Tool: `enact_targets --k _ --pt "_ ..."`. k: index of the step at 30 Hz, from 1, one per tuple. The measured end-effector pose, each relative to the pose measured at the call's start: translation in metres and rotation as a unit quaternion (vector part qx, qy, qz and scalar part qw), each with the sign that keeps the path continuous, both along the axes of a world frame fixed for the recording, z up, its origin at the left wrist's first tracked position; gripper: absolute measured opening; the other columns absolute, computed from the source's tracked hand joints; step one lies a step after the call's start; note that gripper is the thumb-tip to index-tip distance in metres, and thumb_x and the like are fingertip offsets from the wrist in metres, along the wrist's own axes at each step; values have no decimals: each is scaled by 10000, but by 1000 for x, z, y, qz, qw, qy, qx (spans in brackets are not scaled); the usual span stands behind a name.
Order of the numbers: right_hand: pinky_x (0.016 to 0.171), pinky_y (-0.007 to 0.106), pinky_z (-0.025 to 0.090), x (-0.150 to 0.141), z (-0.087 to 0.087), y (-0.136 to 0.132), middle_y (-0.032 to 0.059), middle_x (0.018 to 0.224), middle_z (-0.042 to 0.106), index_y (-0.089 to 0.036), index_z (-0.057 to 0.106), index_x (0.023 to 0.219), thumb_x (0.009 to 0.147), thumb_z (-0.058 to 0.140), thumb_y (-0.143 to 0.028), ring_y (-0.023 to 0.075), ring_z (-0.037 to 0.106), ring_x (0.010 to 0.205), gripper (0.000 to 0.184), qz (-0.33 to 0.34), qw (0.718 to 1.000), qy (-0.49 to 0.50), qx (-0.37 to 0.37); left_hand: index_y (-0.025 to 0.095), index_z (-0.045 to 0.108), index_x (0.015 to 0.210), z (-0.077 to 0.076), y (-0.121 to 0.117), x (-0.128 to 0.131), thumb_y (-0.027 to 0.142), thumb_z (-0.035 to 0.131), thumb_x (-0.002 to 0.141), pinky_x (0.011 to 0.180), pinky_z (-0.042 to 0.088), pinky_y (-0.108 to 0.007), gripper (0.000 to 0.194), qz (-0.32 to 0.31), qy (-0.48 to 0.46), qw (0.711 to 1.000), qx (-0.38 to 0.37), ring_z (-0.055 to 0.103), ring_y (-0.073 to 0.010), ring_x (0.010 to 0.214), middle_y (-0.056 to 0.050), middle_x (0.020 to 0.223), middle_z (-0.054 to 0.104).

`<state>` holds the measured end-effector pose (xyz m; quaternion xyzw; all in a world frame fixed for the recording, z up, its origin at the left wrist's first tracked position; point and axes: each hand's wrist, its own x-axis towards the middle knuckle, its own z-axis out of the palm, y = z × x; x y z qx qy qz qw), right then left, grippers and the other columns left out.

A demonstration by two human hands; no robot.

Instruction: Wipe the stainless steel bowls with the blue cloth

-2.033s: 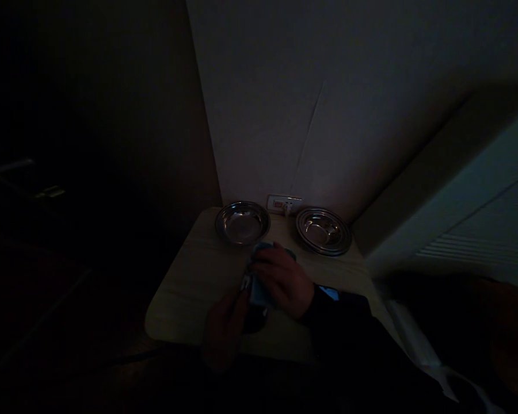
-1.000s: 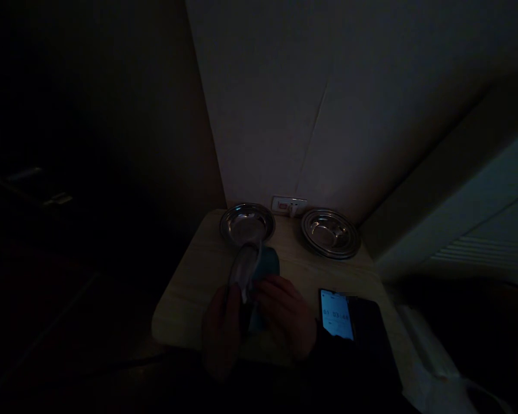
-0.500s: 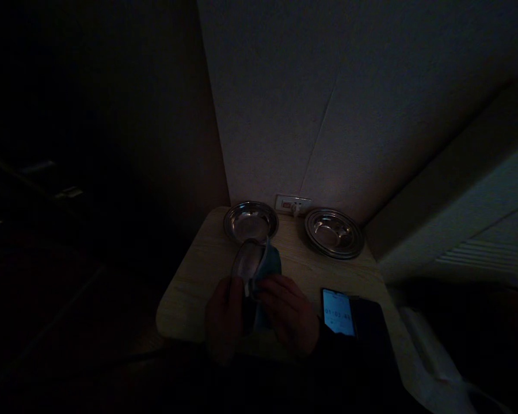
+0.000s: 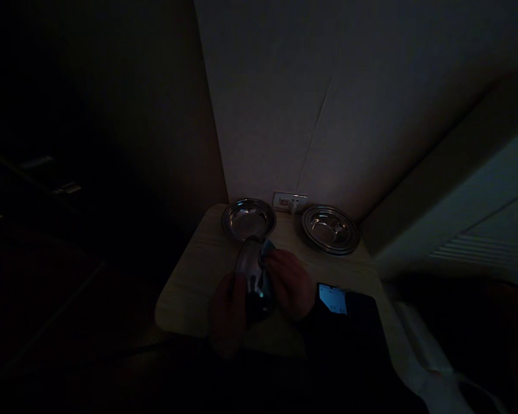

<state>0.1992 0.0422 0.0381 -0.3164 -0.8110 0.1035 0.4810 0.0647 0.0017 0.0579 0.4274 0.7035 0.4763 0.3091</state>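
Clearly, the 2 hands are both busy with a metal bowl [image 4: 251,267], which is held tilted over the near part of the pale wooden table [image 4: 187,290]. The left hand [image 4: 228,313] grips the bowl by its left side, thumb on the near surface. The right hand [image 4: 291,284] holds a blue cloth [image 4: 267,248] bunched under its fingers and pressed to the bowl's right side. It is too dark to tell which face of the bowl is turned up. Just behind it, by the wall [image 4: 271,103], a wide metal dish [image 4: 248,221] sits upright, its inside bare, shiny metal with a few reflections. To the right, apart from that dish, stands a stack of dishes [image 4: 330,231], at least 2 nested; the top dish shows bare metal too. Between them, a wall socket [image 4: 290,201] has a plug in it. Near the right wrist lies a lit phone [image 4: 333,300], partly covered by the sleeve.
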Motion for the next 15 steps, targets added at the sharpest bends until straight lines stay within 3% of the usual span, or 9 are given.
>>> enact_targets --k 4,9,15 --pt "843 343 478 3 -3 -3 86 1039 635 -187 585 1072 829 495 -101 187 531 1015 273 25 1000 -16 4 167 567 704 -1 -2 1 450 407 800 522 401 -209 338 -15 17 1000 -3 521 -121 563 2 604 582" --pt "830 362 481 10 4 12 100 977 649 -173 614 1017 851 447 -118 188 571 943 242 -34 998 36 -28 168 578 689 -4 -6 8 453 403 800 509 407 -201 352 -35 14 999 13 534 -121 556 0 585 590" --pt "837 356 474 17 8 5 78 1001 641 -201 616 1012 844 464 -127 187 561 965 240 -8 999 26 -47 165 614 722 -6 -8 11 461 410 787 506 426 -207 365 -44 18 999 8 574 -139 577 -26 637 643"
